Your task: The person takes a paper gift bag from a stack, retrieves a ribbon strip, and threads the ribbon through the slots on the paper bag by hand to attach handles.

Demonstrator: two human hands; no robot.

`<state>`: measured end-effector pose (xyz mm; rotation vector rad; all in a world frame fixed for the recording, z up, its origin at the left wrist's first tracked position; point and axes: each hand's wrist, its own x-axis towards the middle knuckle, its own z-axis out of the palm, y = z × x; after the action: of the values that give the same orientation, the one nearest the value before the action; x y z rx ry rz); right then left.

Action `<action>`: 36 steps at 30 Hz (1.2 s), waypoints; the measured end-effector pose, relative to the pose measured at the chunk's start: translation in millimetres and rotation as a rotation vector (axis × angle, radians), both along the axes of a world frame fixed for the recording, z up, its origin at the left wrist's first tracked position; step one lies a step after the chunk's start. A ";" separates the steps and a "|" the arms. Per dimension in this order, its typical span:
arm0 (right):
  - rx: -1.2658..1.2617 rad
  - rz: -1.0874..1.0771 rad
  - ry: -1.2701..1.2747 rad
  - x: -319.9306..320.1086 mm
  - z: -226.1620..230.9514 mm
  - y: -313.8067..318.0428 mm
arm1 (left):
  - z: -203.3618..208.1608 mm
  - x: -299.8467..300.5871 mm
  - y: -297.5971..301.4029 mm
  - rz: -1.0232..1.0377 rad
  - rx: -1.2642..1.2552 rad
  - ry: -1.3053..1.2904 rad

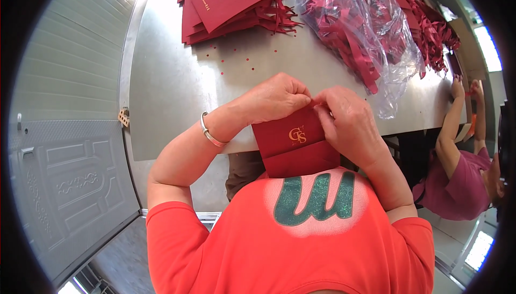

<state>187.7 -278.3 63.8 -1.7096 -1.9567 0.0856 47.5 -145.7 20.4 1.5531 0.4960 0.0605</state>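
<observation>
A dark red paper gift bag (pixel 292 157) with a gold monogram leans against my front at the table's near edge, its lower part creased across. Along its upper edge my left hand (pixel 282 98) is closed in a pinch, a metal bangle on that wrist. Close beside it, my right hand (pixel 348 125) pinches the same edge, thumb lying over the bag's right side. The fingertips of both hands nearly meet at a small bit of red; whether that is ribbon or the bag's rim is hidden by the fingers.
A stack of matching red bags (pixel 226 4) with ribbon handles lies at the far left. Right of it sits clear plastic wrap (pixel 387 52) over red ribbons. Small red dots (pixel 248 59) dot the metal table (pixel 166 95). A co-worker (pixel 457 181) works at the right.
</observation>
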 end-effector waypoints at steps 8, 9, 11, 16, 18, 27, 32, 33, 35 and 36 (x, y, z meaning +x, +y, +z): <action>0.053 0.055 0.038 -13.2 -5.7 -6.5 | 4.2 0.4 -0.5 -0.067 0.067 -0.015; 0.033 0.041 0.094 -11.3 -5.9 -5.2 | 4.2 -0.2 0.0 -0.068 0.100 -0.024; 0.013 0.028 0.148 -8.3 -4.6 -3.7 | 7.8 0.2 -0.6 -0.074 0.106 -0.034; -0.132 -0.035 0.236 -3.0 2.5 0.8 | 8.5 3.0 3.2 -0.094 0.193 -0.058; -0.185 -0.071 0.282 -2.3 8.2 3.0 | 11.8 3.8 2.8 -0.108 0.191 -0.032; -0.317 -0.083 0.261 -3.7 1.7 12.9 | 8.4 -0.9 -5.4 -0.135 0.329 -0.079; -0.408 -0.078 0.303 2.8 3.7 23.1 | 8.0 -2.2 -4.2 -0.114 0.285 -0.076; -0.428 -0.089 0.348 4.1 3.9 24.4 | 6.7 -2.3 -3.4 -0.115 0.293 -0.080; -0.424 -0.102 0.365 5.3 7.8 24.9 | 3.4 -1.8 -1.8 -0.097 0.297 -0.066; -0.428 -0.115 0.385 5.8 9.3 25.0 | 1.8 -0.7 -1.9 -0.096 0.304 -0.070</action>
<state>193.5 -253.3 73.1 -1.8884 -1.6257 0.7805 46.8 -147.7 22.2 1.8635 0.3675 0.1203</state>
